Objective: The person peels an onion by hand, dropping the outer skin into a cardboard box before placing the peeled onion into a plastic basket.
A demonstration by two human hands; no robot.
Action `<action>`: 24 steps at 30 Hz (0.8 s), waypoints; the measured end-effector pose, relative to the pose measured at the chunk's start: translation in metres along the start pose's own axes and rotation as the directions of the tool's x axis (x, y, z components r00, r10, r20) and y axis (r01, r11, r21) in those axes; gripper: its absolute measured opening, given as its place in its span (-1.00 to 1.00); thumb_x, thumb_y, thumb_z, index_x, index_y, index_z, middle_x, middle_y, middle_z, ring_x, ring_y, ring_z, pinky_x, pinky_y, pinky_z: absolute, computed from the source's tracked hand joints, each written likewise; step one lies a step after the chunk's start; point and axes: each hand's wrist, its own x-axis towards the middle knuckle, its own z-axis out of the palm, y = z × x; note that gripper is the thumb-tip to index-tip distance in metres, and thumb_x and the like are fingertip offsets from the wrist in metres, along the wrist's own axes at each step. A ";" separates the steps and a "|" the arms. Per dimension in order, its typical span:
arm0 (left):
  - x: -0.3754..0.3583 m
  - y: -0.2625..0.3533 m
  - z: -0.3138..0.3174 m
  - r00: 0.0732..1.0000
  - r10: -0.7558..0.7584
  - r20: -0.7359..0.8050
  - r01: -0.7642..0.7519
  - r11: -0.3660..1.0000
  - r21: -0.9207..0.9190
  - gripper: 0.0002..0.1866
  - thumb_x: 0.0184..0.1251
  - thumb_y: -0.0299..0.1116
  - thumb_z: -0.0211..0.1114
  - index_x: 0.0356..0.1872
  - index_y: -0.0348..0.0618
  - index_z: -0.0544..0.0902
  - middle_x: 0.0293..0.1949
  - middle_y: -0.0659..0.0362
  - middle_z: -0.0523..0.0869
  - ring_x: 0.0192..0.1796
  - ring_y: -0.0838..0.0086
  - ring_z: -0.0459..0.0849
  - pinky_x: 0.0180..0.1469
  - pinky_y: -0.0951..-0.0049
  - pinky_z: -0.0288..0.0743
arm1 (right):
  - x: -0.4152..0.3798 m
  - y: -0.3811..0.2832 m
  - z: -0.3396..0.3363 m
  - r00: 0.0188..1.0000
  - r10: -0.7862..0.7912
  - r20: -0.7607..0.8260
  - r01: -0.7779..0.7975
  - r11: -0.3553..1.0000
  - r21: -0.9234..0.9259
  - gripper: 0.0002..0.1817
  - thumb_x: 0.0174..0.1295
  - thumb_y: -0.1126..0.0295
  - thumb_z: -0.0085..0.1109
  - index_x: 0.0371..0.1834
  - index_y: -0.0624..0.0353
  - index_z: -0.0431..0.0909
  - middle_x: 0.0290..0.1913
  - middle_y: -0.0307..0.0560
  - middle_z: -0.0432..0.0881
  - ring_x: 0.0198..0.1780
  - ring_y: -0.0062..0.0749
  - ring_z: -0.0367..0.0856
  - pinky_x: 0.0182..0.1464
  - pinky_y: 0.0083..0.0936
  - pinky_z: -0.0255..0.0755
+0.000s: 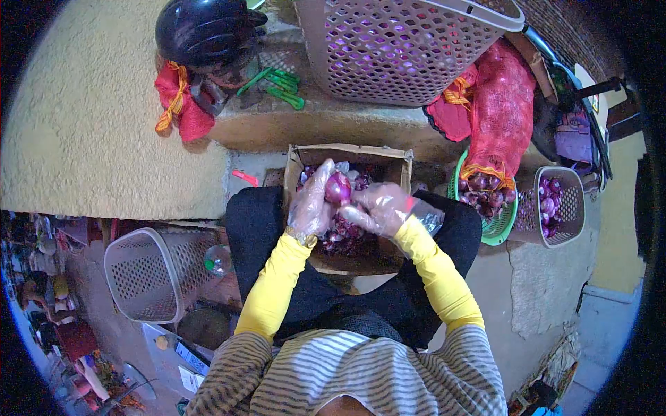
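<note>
A red onion is held up over a cardboard box, in the grip of my left hand. Both hands wear clear plastic gloves. My right hand is beside the onion with its fingers curled and the thumb near the onion's lower side; whatever is inside those fingers is hidden. A small red patch shows at the right wrist. Dark purple onion skins lie in the box, which stands between my knees.
A green basket under a red mesh sack of onions stands right, beside a crate holding onions. A large crate sits on the ledge ahead; another crate and a plastic bottle are left.
</note>
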 end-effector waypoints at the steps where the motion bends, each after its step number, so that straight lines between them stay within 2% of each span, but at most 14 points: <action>1: 0.006 0.000 -0.006 1.000 -0.012 0.007 0.013 0.998 -0.060 -0.51 0.58 0.00 0.17 0.18 -0.26 0.57 0.01 0.06 0.70 0.11 0.32 0.65 0.23 0.19 0.58 | -0.001 -0.002 0.002 0.998 -0.003 0.061 0.002 1.000 0.023 -0.48 0.35 -0.19 0.12 -0.35 0.07 0.67 -0.52 0.15 0.64 -0.41 0.15 0.67 -0.32 0.00 0.51; 2: 0.011 0.000 -0.011 1.000 -0.023 0.016 0.025 0.993 -0.119 -0.49 0.56 0.03 0.17 0.18 -0.24 0.56 0.04 0.03 0.69 0.14 0.28 0.65 0.23 0.13 0.59 | -0.003 -0.004 0.004 0.998 -0.005 0.061 0.004 1.000 0.023 -0.48 0.35 -0.19 0.12 -0.35 0.07 0.67 -0.52 0.15 0.64 -0.41 0.15 0.67 -0.32 0.00 0.51; 3: 0.010 0.003 -0.005 0.999 -0.010 -0.051 0.004 0.993 -0.120 -0.45 0.54 0.08 0.18 0.17 -0.25 0.54 0.06 -0.02 0.67 0.16 0.19 0.65 0.27 0.01 0.58 | -0.003 -0.010 0.003 0.996 -0.022 0.083 0.025 0.999 -0.035 -0.45 0.33 -0.23 0.10 -0.42 0.07 0.65 -0.51 0.12 0.65 -0.41 0.12 0.68 -0.32 -0.02 0.53; 5: 0.011 0.001 -0.005 0.999 -0.033 -0.026 0.029 0.988 -0.150 -0.44 0.54 0.08 0.18 0.18 -0.27 0.53 0.08 -0.03 0.66 0.17 0.18 0.65 0.28 -0.02 0.58 | -0.004 -0.014 0.001 0.995 -0.056 0.086 0.063 0.994 -0.089 -0.38 0.29 -0.30 0.09 -0.54 0.06 0.62 -0.51 0.08 0.64 -0.42 0.07 0.68 -0.33 -0.02 0.55; 8: 0.014 -0.001 -0.011 0.996 -0.092 -0.012 0.088 0.973 -0.215 -0.41 0.53 0.08 0.19 0.20 -0.31 0.49 0.11 -0.06 0.64 0.19 0.13 0.64 0.32 -0.09 0.55 | -0.004 -0.013 0.002 0.983 -0.066 0.174 0.093 0.984 -0.149 -0.38 0.29 -0.31 0.08 -0.51 0.05 0.64 -0.49 0.07 0.66 -0.40 0.07 0.69 -0.32 -0.03 0.55; 10: 0.010 0.005 -0.005 0.993 -0.110 -0.042 0.098 0.967 -0.234 -0.43 0.54 0.05 0.19 0.22 -0.31 0.49 0.13 -0.07 0.63 0.22 0.12 0.63 0.31 -0.14 0.54 | -0.007 -0.016 0.004 0.975 -0.065 0.213 0.089 0.990 -0.107 -0.38 0.30 -0.33 0.06 -0.49 0.03 0.66 -0.47 0.07 0.67 -0.39 0.06 0.70 -0.30 -0.03 0.57; 11: 0.008 0.007 0.000 0.995 -0.054 -0.087 0.030 0.966 -0.255 -0.47 0.56 0.00 0.17 0.22 -0.30 0.48 0.14 -0.09 0.63 0.22 0.07 0.62 0.30 -0.16 0.53 | -0.008 -0.017 0.005 0.965 -0.067 0.252 0.086 0.994 -0.065 -0.37 0.31 -0.34 0.04 -0.46 0.02 0.68 -0.45 0.06 0.69 -0.37 0.06 0.71 -0.28 -0.03 0.58; 12: 0.009 0.008 -0.003 0.995 -0.053 -0.088 0.029 0.967 -0.254 -0.47 0.56 0.00 0.17 0.22 -0.30 0.48 0.14 -0.09 0.63 0.22 0.07 0.62 0.30 -0.16 0.53 | -0.008 -0.018 0.003 0.965 -0.068 0.252 0.087 0.994 -0.064 -0.37 0.31 -0.34 0.04 -0.46 0.02 0.68 -0.45 0.06 0.69 -0.37 0.06 0.71 -0.28 -0.03 0.58; 14: 0.011 0.011 -0.010 0.996 -0.024 -0.081 0.000 0.962 -0.274 -0.52 0.56 -0.06 0.18 0.20 -0.28 0.49 0.17 -0.12 0.61 0.25 0.02 0.60 0.32 -0.14 0.52 | -0.008 -0.020 -0.003 0.957 0.037 0.288 -0.006 0.994 -0.106 -0.36 0.33 -0.37 -0.01 -0.39 -0.02 0.70 -0.39 0.04 0.72 -0.32 0.04 0.74 -0.23 -0.02 0.60; 15: 0.012 0.012 -0.011 0.997 -0.021 -0.079 -0.005 0.950 -0.313 -0.54 0.56 -0.08 0.18 0.18 -0.29 0.50 0.21 -0.15 0.59 0.28 -0.02 0.57 0.34 -0.15 0.49 | -0.007 -0.015 -0.001 0.992 -0.012 0.125 0.027 0.992 -0.122 -0.40 0.27 -0.32 0.15 -0.48 0.04 0.67 -0.55 0.01 0.64 -0.46 0.03 0.68 -0.36 -0.06 0.53; 16: 0.012 0.012 -0.011 0.997 -0.023 -0.077 -0.002 0.950 -0.313 -0.54 0.56 -0.08 0.18 0.18 -0.29 0.50 0.21 -0.15 0.59 0.28 -0.02 0.57 0.34 -0.15 0.49 | -0.007 -0.011 -0.004 0.990 0.050 0.133 -0.032 0.991 -0.131 -0.38 0.27 -0.34 0.12 -0.43 0.04 0.69 -0.50 0.03 0.66 -0.41 0.03 0.69 -0.31 -0.04 0.54; 20: 0.012 0.011 -0.012 0.996 0.049 -0.069 -0.065 0.969 -0.240 -0.51 0.56 -0.03 0.16 0.16 -0.31 0.49 0.23 -0.15 0.56 0.32 -0.07 0.52 0.40 -0.18 0.42 | -0.007 0.000 -0.006 0.990 0.114 0.078 -0.096 0.975 -0.202 -0.40 0.32 -0.30 0.07 -0.32 0.04 0.71 -0.43 0.09 0.69 -0.33 0.07 0.71 -0.25 -0.01 0.55; 23: 0.006 0.018 -0.002 0.996 -0.004 -0.089 -0.025 0.949 -0.315 -0.52 0.59 -0.03 0.11 0.17 -0.30 0.49 0.23 -0.16 0.55 0.33 -0.08 0.51 0.41 -0.21 0.39 | -0.006 0.003 -0.002 0.990 0.136 0.037 -0.127 0.972 -0.196 -0.41 0.34 -0.27 0.06 -0.27 0.07 0.71 -0.41 0.11 0.70 -0.29 0.09 0.71 -0.22 0.01 0.56; 24: 0.008 0.015 -0.005 0.993 0.052 -0.103 -0.082 0.943 -0.321 -0.53 0.60 -0.06 0.07 0.19 -0.30 0.48 0.23 -0.16 0.55 0.32 -0.09 0.51 0.41 -0.24 0.39 | -0.005 0.004 -0.001 0.990 0.142 0.022 -0.136 0.975 -0.174 -0.41 0.35 -0.26 0.05 -0.25 0.09 0.71 -0.41 0.11 0.70 -0.28 0.11 0.71 -0.21 0.03 0.56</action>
